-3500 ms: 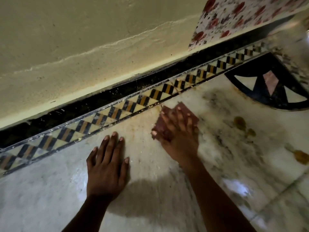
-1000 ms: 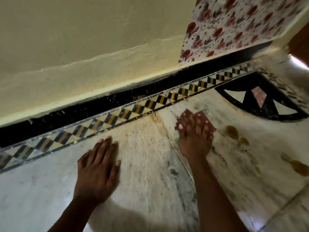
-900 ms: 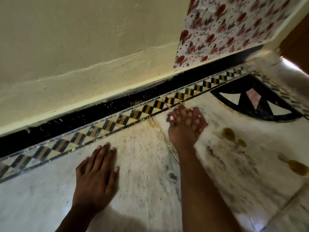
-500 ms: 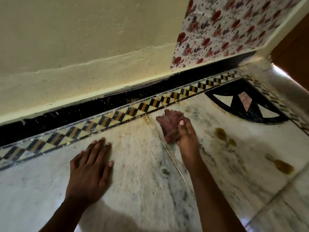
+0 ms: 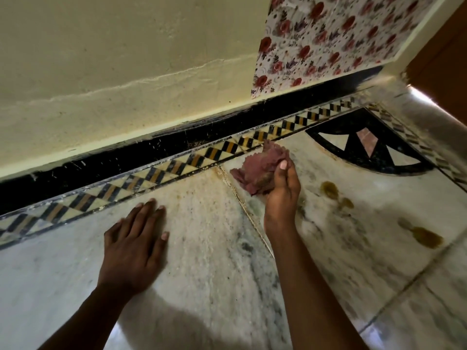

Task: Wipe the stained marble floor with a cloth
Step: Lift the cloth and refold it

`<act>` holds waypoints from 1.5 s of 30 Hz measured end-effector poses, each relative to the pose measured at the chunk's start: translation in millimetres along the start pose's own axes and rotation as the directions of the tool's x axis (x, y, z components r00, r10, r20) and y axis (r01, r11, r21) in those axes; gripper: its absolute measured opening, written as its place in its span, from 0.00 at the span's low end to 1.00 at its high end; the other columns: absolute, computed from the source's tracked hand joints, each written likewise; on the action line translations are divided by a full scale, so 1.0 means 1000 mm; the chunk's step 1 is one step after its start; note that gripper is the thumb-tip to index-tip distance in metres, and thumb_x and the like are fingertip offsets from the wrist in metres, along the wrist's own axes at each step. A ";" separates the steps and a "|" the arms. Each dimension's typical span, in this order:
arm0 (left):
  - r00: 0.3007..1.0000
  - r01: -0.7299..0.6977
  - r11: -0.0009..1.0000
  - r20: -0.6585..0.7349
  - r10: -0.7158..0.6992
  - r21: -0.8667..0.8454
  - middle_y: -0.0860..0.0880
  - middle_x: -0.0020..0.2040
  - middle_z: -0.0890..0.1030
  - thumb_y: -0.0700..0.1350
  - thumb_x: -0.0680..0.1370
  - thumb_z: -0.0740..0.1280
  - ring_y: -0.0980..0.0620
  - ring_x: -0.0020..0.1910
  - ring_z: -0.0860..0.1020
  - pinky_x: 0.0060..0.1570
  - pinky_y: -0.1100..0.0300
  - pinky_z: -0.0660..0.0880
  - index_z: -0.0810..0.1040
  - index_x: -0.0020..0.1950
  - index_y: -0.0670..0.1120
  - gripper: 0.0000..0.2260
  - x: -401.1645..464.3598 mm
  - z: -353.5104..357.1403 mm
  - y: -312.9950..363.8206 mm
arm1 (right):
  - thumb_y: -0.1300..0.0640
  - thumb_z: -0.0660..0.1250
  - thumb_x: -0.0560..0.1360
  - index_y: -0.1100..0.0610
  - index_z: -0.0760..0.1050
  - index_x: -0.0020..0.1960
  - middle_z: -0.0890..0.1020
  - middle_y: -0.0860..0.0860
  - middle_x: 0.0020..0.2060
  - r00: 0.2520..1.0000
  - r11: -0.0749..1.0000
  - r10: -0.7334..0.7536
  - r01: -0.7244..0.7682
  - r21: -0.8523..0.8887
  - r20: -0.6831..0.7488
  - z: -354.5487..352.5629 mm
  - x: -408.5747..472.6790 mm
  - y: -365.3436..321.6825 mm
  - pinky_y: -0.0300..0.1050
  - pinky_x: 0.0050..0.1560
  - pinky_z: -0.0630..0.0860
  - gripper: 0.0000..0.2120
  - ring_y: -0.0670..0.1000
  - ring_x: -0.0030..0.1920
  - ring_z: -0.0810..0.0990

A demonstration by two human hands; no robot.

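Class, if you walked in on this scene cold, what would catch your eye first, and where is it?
First the right hand gripping a bunched pink cloth by the checkered border. Next, the yellow-brown stains on the marble right of it. The left hand rests flat, lower left.

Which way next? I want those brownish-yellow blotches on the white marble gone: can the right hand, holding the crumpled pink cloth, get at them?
Probably yes. The right hand with the crumpled pink cloth is beside the nearest brownish-yellow blotch, with bare marble floor between.
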State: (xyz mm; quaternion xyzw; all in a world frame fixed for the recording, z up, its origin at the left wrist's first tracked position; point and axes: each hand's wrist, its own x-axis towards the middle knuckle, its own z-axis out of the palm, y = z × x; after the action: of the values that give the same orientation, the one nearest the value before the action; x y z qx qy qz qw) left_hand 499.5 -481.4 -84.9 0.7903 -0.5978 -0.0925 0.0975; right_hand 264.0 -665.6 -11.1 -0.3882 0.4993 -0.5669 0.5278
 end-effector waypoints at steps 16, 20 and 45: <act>0.995 0.102 0.995 0.010 -0.102 -0.020 0.45 0.86 0.62 0.58 0.80 0.52 0.40 0.85 0.62 0.79 0.34 0.61 0.63 0.86 0.48 0.34 -0.015 -0.017 0.043 | 0.36 0.64 0.81 0.51 0.82 0.61 0.75 0.80 0.48 0.806 0.974 -0.033 0.158 -0.162 0.591 -0.121 -0.064 -0.112 0.65 0.40 0.73 0.21 0.78 0.42 0.77; 0.990 0.007 0.699 -0.096 -0.108 -0.715 0.48 0.64 0.86 0.46 0.84 0.68 0.47 0.66 0.83 0.66 0.47 0.78 0.83 0.67 0.47 0.12 -0.041 -0.051 0.149 | 0.46 0.59 0.85 0.38 0.82 0.56 0.75 0.77 0.48 0.802 0.942 -0.048 0.234 -0.239 0.595 -0.143 -0.086 -0.120 0.60 0.42 0.71 0.13 0.71 0.40 0.77; 0.989 -0.032 0.360 0.023 0.148 -0.932 0.44 0.39 0.86 0.36 0.82 0.71 0.52 0.34 0.82 0.35 0.60 0.77 0.85 0.51 0.35 0.05 -0.090 -0.164 0.321 | 0.62 0.66 0.73 0.37 0.63 0.81 0.73 0.47 0.78 0.832 0.962 -0.114 0.229 -0.148 0.543 -0.222 -0.141 -0.174 0.52 0.69 0.78 0.41 0.50 0.75 0.75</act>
State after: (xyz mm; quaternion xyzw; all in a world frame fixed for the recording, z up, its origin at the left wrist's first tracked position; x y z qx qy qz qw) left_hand 221.4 -472.6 161.1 0.5582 -0.4881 -0.4481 0.4994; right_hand 32.1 -501.4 126.5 -0.6254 0.3534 -0.4280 0.5484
